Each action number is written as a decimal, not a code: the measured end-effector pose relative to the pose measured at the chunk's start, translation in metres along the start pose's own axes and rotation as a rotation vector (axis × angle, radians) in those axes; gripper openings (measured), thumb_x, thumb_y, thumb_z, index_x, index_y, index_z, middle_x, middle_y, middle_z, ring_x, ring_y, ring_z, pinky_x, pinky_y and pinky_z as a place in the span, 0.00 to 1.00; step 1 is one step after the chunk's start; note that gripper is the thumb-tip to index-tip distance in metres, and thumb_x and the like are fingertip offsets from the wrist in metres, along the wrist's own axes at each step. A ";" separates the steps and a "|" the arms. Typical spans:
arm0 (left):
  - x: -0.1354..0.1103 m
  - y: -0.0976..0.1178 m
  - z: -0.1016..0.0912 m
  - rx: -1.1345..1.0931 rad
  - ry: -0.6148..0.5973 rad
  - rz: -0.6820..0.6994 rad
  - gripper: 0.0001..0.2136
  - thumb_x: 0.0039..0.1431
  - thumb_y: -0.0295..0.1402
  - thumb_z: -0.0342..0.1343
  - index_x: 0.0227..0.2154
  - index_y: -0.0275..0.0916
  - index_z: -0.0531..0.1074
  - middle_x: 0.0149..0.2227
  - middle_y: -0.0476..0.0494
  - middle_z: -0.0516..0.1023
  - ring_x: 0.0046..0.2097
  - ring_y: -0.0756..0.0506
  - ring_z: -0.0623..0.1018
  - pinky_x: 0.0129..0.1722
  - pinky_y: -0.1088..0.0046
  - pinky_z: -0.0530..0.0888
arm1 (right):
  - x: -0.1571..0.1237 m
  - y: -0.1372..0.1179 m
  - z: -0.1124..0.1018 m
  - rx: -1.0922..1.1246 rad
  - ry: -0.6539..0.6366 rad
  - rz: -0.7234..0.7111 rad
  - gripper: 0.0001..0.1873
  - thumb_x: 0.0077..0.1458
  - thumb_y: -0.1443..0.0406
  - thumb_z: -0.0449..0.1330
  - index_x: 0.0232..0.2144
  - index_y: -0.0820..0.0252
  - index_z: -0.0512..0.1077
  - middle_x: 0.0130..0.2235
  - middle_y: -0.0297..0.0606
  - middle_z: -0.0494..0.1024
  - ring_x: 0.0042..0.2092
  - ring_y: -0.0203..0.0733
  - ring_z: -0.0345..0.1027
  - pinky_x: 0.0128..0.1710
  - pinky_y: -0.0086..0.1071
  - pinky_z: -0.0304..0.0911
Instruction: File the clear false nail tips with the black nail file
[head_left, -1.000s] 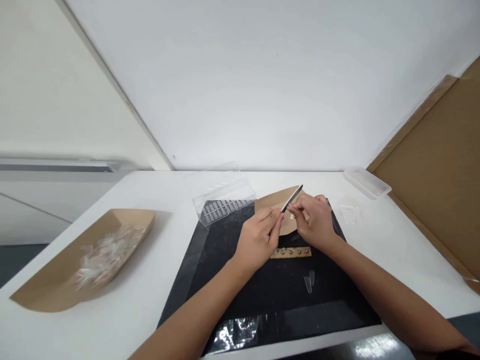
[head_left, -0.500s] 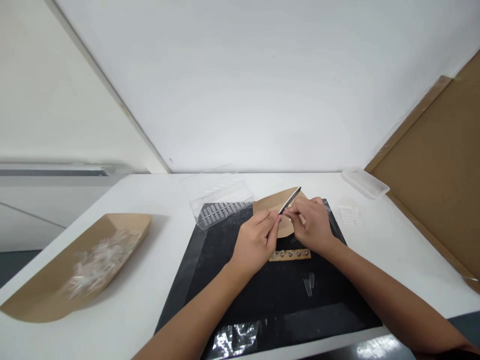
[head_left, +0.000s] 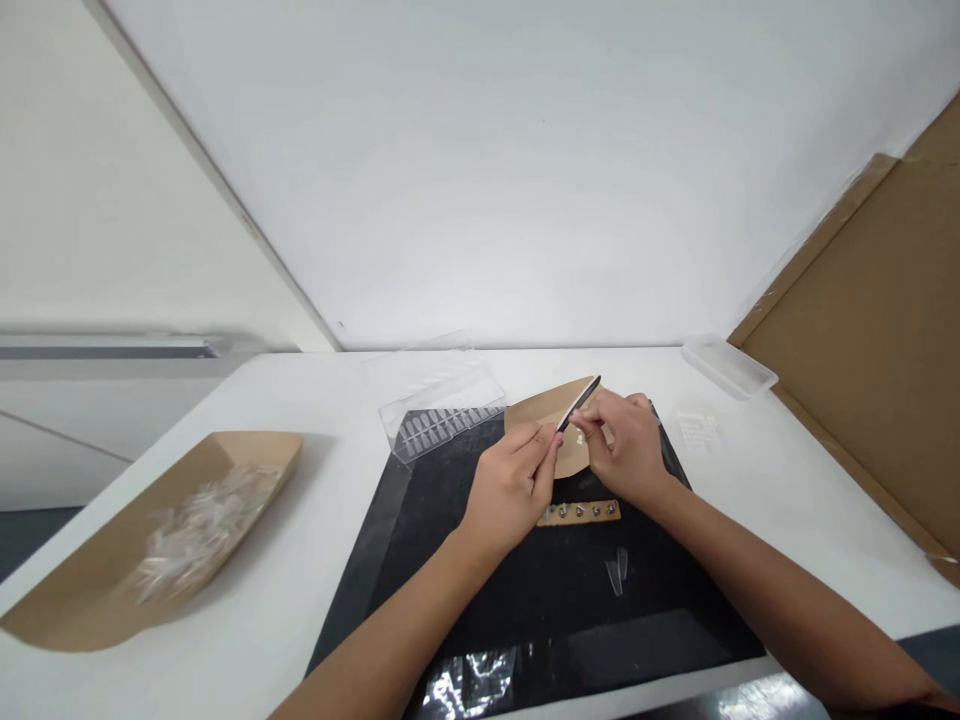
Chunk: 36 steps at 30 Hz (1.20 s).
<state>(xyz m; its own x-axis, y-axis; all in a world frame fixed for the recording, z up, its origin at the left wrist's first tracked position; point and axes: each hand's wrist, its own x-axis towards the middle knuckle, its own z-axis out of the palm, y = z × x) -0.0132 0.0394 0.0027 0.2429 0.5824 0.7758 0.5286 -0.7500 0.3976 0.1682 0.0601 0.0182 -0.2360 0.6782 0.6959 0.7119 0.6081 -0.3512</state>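
Over the black mat (head_left: 510, 580), my left hand (head_left: 514, 475) pinches the lower end of a thin black nail file (head_left: 579, 402) with a pale edge, its far end tilted up to the right. My right hand (head_left: 626, 445) is closed, its thumb and forefinger pressed together beside the file; what they hold is too small to make out. Beneath both hands lies a brown paper tray (head_left: 540, 404) with tiny pale bits. A tan strip (head_left: 592, 513) with several small metal studs is just nearer. Two clear nail tips (head_left: 616, 572) rest on the mat.
At the left stands a brown paper tray (head_left: 247, 452) heaped with clear nail tips (head_left: 202, 530). An open clear box (head_left: 435, 415) holds rows of nail tips behind the mat. A translucent dish (head_left: 729, 366) sits back right, near a cardboard panel (head_left: 870, 340).
The right fingers have shifted slightly along the file, and a small white bit now shows below them. The left hand keeps its grip; the view has moved a little.
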 end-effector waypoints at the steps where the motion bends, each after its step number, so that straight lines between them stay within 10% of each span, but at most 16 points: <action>1: 0.000 0.000 0.000 0.005 0.003 -0.001 0.08 0.70 0.24 0.54 0.43 0.36 0.79 0.34 0.43 0.79 0.35 0.48 0.79 0.37 0.74 0.76 | 0.000 -0.001 0.000 -0.002 0.006 -0.001 0.16 0.71 0.63 0.55 0.27 0.57 0.64 0.27 0.30 0.75 0.28 0.36 0.64 0.38 0.38 0.49; 36: 0.002 -0.001 -0.002 -0.011 0.001 -0.044 0.10 0.71 0.26 0.53 0.43 0.38 0.81 0.33 0.43 0.81 0.34 0.47 0.81 0.37 0.73 0.77 | 0.001 0.009 0.003 -0.080 -0.021 -0.081 0.17 0.71 0.63 0.54 0.28 0.57 0.67 0.27 0.31 0.76 0.27 0.36 0.63 0.38 0.38 0.47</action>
<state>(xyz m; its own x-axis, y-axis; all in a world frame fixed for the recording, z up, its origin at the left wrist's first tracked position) -0.0151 0.0403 0.0047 0.2191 0.6145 0.7579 0.5301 -0.7271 0.4362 0.1722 0.0673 0.0141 -0.3079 0.6376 0.7062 0.7407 0.6265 -0.2427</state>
